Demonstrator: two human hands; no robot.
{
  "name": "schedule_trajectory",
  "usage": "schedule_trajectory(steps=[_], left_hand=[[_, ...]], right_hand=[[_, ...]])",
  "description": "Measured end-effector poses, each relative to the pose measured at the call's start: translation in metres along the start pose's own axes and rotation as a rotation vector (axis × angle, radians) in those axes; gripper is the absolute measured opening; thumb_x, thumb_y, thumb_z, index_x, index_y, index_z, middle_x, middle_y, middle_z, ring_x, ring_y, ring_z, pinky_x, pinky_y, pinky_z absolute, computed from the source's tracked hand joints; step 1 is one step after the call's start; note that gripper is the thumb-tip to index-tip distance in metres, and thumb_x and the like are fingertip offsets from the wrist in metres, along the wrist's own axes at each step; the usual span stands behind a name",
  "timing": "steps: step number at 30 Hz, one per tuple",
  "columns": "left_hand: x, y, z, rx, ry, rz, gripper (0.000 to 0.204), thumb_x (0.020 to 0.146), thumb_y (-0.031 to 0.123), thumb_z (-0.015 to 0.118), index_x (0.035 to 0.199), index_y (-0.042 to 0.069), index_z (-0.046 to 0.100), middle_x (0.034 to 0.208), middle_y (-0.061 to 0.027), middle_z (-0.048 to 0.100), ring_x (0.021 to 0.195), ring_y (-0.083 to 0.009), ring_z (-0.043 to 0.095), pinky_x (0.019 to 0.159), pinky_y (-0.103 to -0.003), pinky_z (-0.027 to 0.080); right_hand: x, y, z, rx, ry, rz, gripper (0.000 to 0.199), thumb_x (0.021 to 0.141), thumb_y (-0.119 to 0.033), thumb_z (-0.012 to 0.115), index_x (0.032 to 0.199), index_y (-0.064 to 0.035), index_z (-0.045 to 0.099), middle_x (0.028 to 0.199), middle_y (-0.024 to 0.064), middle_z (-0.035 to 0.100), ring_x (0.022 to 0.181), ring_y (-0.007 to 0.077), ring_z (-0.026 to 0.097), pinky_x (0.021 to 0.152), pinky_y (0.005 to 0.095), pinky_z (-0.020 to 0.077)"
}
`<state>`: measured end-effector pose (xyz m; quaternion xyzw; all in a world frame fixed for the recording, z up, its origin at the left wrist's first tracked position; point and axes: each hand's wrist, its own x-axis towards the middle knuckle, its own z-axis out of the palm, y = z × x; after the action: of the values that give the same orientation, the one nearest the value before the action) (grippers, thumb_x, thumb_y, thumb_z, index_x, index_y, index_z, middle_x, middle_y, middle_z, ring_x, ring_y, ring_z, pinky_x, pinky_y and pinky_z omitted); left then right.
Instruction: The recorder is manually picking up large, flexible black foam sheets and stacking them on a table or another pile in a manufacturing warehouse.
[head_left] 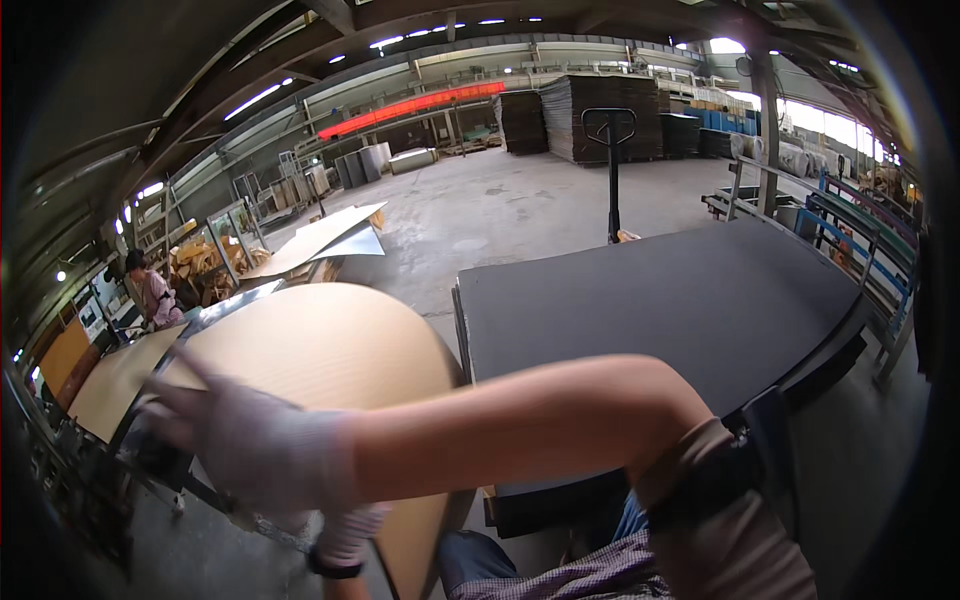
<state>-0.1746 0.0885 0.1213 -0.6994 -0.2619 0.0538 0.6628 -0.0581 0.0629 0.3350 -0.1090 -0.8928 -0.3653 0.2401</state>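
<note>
A white-gloved right hand point(240, 430) — blurred, fingers apart — spans the left edge of a bowed, pale-tan sheet point(320, 345); below, the white-gloved left hand's point(350, 532) grip cannot be told.

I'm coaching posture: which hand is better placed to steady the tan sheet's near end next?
Likely the left hand: it sits low beside the near end of the tan sheet, while the right hand is stretched leftward, farther from that end.
</note>
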Motion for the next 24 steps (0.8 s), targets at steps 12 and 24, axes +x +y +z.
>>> schedule_trajectory(steps=[12,24], left_hand=[[0.132,0.064,-0.161,-1.775,0.003,-0.293,0.077,0.074,0.011,0.069,0.144,0.009,0.036,0.096,-0.0162,0.061,0.082,-0.0306,0.065,0.062,-0.039,0.055],[0.056,0.203,-0.172,-1.642,-0.191,0.347,0.05,0.084,0.008,0.054,0.132,0.017,0.048,0.094,-0.0053,0.058,0.077,-0.0217,0.065,0.066,-0.035,0.056]], right_hand=[[-0.214,0.272,-0.215,-0.363,0.042,0.716,0.029,0.086,-0.019,0.057,0.112,-0.008,0.064,0.116,0.0121,0.06,0.113,0.0257,0.055,0.096,0.0394,0.0436],[-0.779,-0.313,-0.141,-0.241,1.022,2.221,0.041,0.097,-0.022,0.054,0.134,-0.0039,0.052,0.14,0.0115,0.048,0.124,0.0211,0.049,0.109,0.0316,0.0354]])
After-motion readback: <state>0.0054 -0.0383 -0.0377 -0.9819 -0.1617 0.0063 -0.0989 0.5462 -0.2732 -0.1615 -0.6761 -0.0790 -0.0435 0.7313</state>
